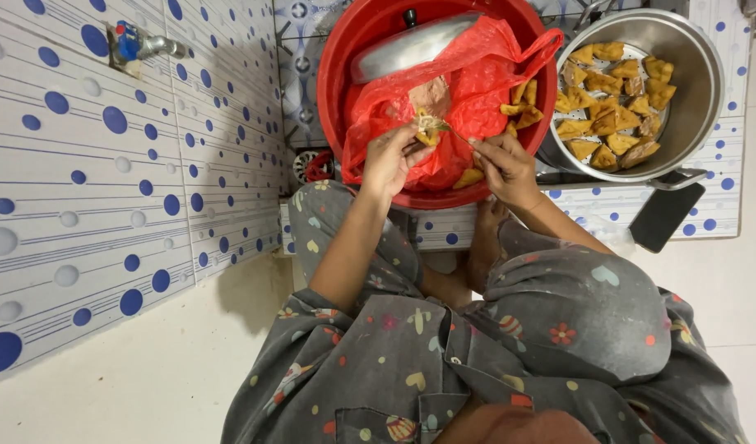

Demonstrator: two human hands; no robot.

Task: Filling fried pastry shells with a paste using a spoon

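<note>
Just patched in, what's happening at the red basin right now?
A person crouches over a red basin lined with a red plastic bag. The left hand holds a golden fried piece while the right hand works at it with a thin tool. More pieces lie in the bag, and a metal pot beside it holds many.

hands [448,160] pinch tofu piece [428,128] | over red basin [337,74] | steel pot [699,82] beside

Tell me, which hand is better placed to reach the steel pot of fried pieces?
Right, probably. The right hand lies nearer the steel pot, while the left hand is farther off, its fingers holding a fried piece.
</note>
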